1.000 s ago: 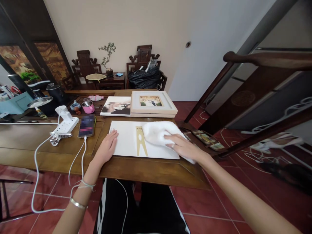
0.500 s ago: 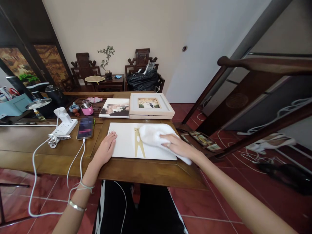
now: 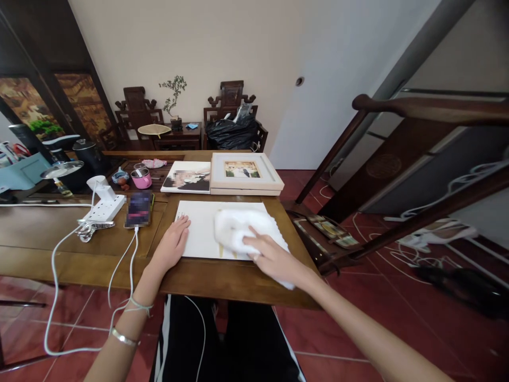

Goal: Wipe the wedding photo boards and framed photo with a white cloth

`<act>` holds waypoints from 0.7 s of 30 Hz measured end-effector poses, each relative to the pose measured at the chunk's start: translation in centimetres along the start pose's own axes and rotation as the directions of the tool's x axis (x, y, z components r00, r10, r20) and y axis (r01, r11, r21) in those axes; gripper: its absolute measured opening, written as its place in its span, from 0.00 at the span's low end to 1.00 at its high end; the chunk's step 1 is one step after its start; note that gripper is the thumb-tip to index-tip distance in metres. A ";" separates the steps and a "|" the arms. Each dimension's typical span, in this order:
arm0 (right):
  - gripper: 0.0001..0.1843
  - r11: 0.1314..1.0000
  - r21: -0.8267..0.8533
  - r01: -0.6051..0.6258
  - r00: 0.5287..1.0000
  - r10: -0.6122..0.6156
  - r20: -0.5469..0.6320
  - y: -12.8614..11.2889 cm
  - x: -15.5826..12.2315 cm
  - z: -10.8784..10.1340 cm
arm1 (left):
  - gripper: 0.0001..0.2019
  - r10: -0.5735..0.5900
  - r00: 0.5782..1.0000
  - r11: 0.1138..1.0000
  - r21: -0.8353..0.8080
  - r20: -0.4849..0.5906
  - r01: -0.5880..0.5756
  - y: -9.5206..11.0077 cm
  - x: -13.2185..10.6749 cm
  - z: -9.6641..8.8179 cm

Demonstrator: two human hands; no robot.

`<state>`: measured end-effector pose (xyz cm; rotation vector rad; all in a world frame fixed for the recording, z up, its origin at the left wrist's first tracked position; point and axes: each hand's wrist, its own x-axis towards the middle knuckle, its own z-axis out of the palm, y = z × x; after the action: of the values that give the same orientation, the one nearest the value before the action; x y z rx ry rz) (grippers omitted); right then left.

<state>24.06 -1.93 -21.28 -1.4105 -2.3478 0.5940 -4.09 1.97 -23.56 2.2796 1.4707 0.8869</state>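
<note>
A flat white board [image 3: 199,233] with a tan figure printed on it lies near the front edge of the wooden table. My left hand [image 3: 174,243] rests flat on its left side, fingers stretched out. In my right hand [image 3: 274,258] is a white cloth [image 3: 238,225], bunched and slightly blurred, pressed on the board's middle and right part. The cloth covers most of the tan figure, leaving its lower legs showing. One end of it hangs over the board's lower right corner.
Behind the board lie a photo panel [image 3: 186,178] and stacked picture frames [image 3: 274,178]. To the left are a phone [image 3: 139,208] on a cable, a power strip [image 3: 106,208] and a pink cup [image 3: 142,179]. A wooden chair [image 3: 358,212] stands at the right.
My right hand has moved the cloth left and toward me, over the tan figure. My left hand has stayed in place.
</note>
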 end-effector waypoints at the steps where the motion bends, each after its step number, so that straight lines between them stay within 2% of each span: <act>1: 0.22 1.000 0.002 0.027 0.999 -0.027 0.033 -0.5 -1.3 0.1 | 0.21 0.003 1.000 1.000 -0.001 -0.001 -0.003 0.0 0.0 0.1; 4: 0.20 0.997 0.007 0.079 0.992 -0.079 0.096 -1.3 -3.8 0.2 | 0.21 0.010 1.000 1.000 -0.006 -0.002 -0.010 -0.2 0.0 0.2; 6: 0.20 0.999 0.011 0.048 0.994 -0.049 0.094 -1.0 -3.7 0.1 | 0.21 0.014 1.000 1.000 -0.005 -0.005 -0.014 -0.3 -0.1 0.2; 9: 0.23 1.000 0.025 -0.006 0.999 0.005 0.045 0.4 -0.8 -0.1 | 0.21 0.008 1.000 1.000 -0.002 -0.003 -0.008 -0.4 -0.1 0.2; 12: 0.24 0.999 0.035 0.018 1.000 -0.018 0.008 1.7 3.9 -0.3 | 0.21 0.003 1.000 1.000 0.000 0.002 -0.003 -0.3 0.0 0.1; 16: 0.23 0.999 0.038 0.021 1.000 -0.020 -0.021 1.6 8.9 -0.4 | 0.21 0.001 1.000 1.000 -0.012 0.003 -0.001 -0.2 0.0 0.0; 18: 0.23 0.996 -0.022 0.083 0.996 -0.084 -0.039 0.8 9.7 -0.1 | 0.21 0.002 1.000 1.000 -0.013 0.007 -0.002 -0.1 0.0 0.0; 21: 0.24 0.963 -0.148 0.226 0.972 -0.233 -0.031 -0.8 8.4 0.5 | 0.22 0.001 1.000 1.000 -0.003 0.018 -0.001 -0.1 0.0 0.0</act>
<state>19.46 5.13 -20.75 -1.1688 -2.5107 0.3288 -4.19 2.06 -23.58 2.2796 1.4602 0.8668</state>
